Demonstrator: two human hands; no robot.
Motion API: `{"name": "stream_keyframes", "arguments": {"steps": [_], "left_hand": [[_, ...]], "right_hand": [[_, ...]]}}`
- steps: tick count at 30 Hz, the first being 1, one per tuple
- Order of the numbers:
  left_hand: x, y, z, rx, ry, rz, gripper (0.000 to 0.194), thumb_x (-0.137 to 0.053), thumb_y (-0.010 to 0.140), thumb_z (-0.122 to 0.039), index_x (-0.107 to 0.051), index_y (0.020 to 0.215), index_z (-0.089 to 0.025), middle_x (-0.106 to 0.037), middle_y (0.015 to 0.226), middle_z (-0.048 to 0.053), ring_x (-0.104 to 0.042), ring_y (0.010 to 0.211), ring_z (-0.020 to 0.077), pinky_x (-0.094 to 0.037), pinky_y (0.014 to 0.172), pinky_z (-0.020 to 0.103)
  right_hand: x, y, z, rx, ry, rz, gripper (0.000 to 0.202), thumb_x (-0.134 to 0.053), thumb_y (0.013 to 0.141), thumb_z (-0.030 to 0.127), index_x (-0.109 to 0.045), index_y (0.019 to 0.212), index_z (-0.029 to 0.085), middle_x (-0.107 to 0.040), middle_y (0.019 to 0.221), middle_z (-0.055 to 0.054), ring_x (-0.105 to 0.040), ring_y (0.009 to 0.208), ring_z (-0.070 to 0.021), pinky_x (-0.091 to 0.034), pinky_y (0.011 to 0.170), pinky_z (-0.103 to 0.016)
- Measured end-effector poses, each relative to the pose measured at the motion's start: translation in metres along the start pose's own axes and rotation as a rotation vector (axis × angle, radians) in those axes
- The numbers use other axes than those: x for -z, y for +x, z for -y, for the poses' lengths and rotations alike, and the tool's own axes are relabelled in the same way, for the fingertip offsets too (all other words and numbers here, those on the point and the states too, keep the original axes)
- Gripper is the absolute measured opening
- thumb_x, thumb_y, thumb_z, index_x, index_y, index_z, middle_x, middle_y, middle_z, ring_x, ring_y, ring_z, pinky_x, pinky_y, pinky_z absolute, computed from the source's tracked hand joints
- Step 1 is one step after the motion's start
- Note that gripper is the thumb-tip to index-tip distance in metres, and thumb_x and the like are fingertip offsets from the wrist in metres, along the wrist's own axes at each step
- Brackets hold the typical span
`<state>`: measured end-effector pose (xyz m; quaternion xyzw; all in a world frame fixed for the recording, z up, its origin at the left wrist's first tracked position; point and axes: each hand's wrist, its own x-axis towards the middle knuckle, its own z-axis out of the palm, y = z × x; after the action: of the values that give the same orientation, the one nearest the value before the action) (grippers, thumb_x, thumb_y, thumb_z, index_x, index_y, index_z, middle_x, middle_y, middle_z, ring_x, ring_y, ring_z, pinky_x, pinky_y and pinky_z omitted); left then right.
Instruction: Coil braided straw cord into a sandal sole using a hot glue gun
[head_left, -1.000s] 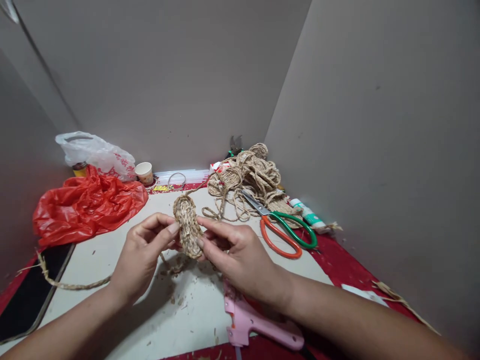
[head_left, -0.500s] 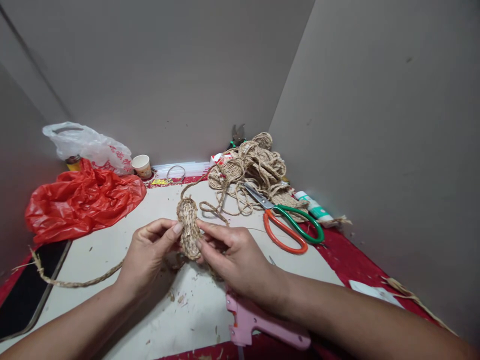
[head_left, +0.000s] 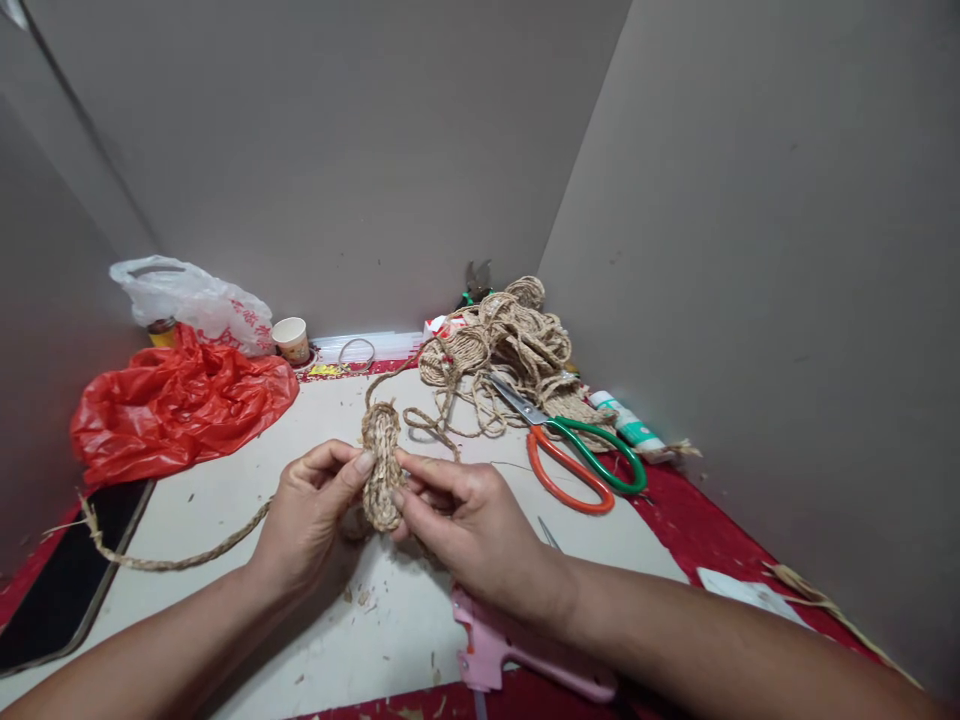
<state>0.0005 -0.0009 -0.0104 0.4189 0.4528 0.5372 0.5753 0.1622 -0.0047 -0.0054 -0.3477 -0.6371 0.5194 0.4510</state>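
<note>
With left hand (head_left: 304,510) and right hand (head_left: 480,525) we pinch the oblong tan braided-fibre piece (head_left: 383,470) above the white tabletop's (head_left: 232,475) middle; uneven pressure could spread its rows, and lowering the right hand could knock the pink plastic glue gun (head_left: 489,640) by the near edge.

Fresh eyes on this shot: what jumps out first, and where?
Probably the crumpled red plastic bag at left, the loudest color here. Next, the scissors right of center, one handle orange, one green, by the heap of braided cord. Then the small woven piece in the middle, held between the left hand and the right hand.
</note>
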Motion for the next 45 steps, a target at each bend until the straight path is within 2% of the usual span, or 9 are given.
{"name": "stream_keyframes", "arguments": {"steps": [3, 7, 13, 19, 23, 27, 35, 42, 45], "left_hand": [[-0.004, -0.001, -0.002, -0.007, -0.041, 0.006, 0.024, -0.08, 0.07, -0.035, -0.066, 0.07, -0.016, -0.065, 0.064, -0.001, -0.059, 0.058, 0.0095, -0.048, 0.058, 0.019], [-0.004, -0.001, -0.01, 0.021, -0.108, 0.082, 0.019, -0.078, 0.073, -0.031, -0.066, 0.074, -0.016, -0.065, 0.066, -0.001, -0.059, 0.058, 0.0096, -0.049, 0.058, 0.02], [0.007, 0.006, -0.016, 0.032, -0.133, 0.269, 0.024, -0.067, 0.083, -0.035, -0.07, 0.097, -0.015, -0.07, 0.088, 0.008, -0.063, 0.075, 0.015, -0.053, 0.074, 0.027], [0.01, 0.008, -0.013, 0.085, -0.053, 0.375, 0.023, -0.069, 0.082, -0.023, -0.074, 0.104, -0.019, -0.074, 0.092, 0.007, -0.067, 0.077, 0.0161, -0.054, 0.076, 0.027], [0.008, 0.009, -0.016, 0.067, -0.041, 0.336, 0.022, -0.07, 0.08, -0.021, -0.075, 0.102, -0.018, -0.075, 0.091, 0.006, -0.068, 0.077, 0.0157, -0.054, 0.074, 0.026], [0.007, 0.009, -0.018, 0.076, -0.057, 0.29, 0.021, -0.073, 0.078, -0.019, -0.076, 0.099, -0.018, -0.074, 0.085, 0.005, -0.066, 0.073, 0.0138, -0.054, 0.069, 0.023], [0.009, 0.008, -0.019, 0.08, -0.046, 0.257, 0.021, -0.069, 0.079, -0.019, -0.075, 0.099, -0.016, -0.074, 0.086, 0.007, -0.066, 0.073, 0.0152, -0.054, 0.069, 0.025], [0.008, 0.008, -0.019, 0.086, -0.076, 0.263, 0.017, -0.072, 0.077, -0.019, -0.075, 0.092, -0.014, -0.072, 0.082, 0.006, -0.065, 0.071, 0.0154, -0.054, 0.068, 0.025], [0.007, 0.008, -0.019, 0.091, -0.069, 0.26, 0.013, -0.073, 0.076, -0.02, -0.075, 0.087, -0.014, -0.072, 0.078, 0.005, -0.065, 0.067, 0.0143, -0.053, 0.067, 0.024]], "right_hand": [[0.0, 0.0, 0.0, -0.04, 0.021, 0.001, 0.038, -0.056, 0.082, 0.026, -0.07, 0.111, 0.005, -0.064, 0.064, -0.002, -0.062, 0.056, -0.0116, -0.051, 0.055, -0.023], [0.003, 0.002, -0.003, -0.074, 0.038, -0.016, 0.046, -0.058, 0.08, 0.027, -0.066, 0.119, 0.005, -0.066, 0.068, -0.003, -0.065, 0.057, -0.0131, -0.053, 0.056, -0.024], [0.006, 0.004, -0.004, 0.023, -0.017, -0.04, 0.046, -0.058, 0.08, 0.027, -0.065, 0.12, 0.005, -0.068, 0.073, -0.006, -0.066, 0.059, -0.0141, -0.055, 0.057, -0.027], [0.01, 0.004, -0.004, 0.159, -0.18, 0.001, 0.039, -0.052, 0.084, 0.022, -0.068, 0.117, 0.007, -0.068, 0.069, -0.006, -0.064, 0.057, -0.0143, -0.052, 0.055, -0.026], [0.011, 0.004, -0.003, 0.136, -0.188, 0.008, 0.044, -0.054, 0.084, 0.022, -0.061, 0.123, 0.001, -0.069, 0.072, -0.008, -0.064, 0.06, -0.0141, -0.053, 0.057, -0.026], [0.011, 0.004, -0.001, 0.106, -0.188, 0.038, 0.042, -0.056, 0.084, 0.022, -0.059, 0.122, 0.003, -0.068, 0.073, -0.006, -0.063, 0.06, -0.0124, -0.052, 0.057, -0.023], [0.012, -0.001, -0.001, 0.176, -0.279, 0.134, 0.053, -0.047, 0.088, 0.022, -0.048, 0.137, 0.001, -0.063, 0.068, -0.003, -0.057, 0.055, -0.0115, -0.049, 0.054, -0.024], [0.011, -0.003, -0.001, 0.188, -0.334, 0.149, 0.051, -0.045, 0.089, 0.021, -0.049, 0.138, 0.006, -0.063, 0.07, -0.002, -0.059, 0.058, -0.0113, -0.049, 0.057, -0.023], [0.011, -0.003, -0.002, 0.208, -0.358, 0.15, 0.052, -0.046, 0.089, 0.02, -0.049, 0.138, 0.003, -0.065, 0.071, -0.004, -0.06, 0.058, -0.0116, -0.05, 0.059, -0.023]]}}
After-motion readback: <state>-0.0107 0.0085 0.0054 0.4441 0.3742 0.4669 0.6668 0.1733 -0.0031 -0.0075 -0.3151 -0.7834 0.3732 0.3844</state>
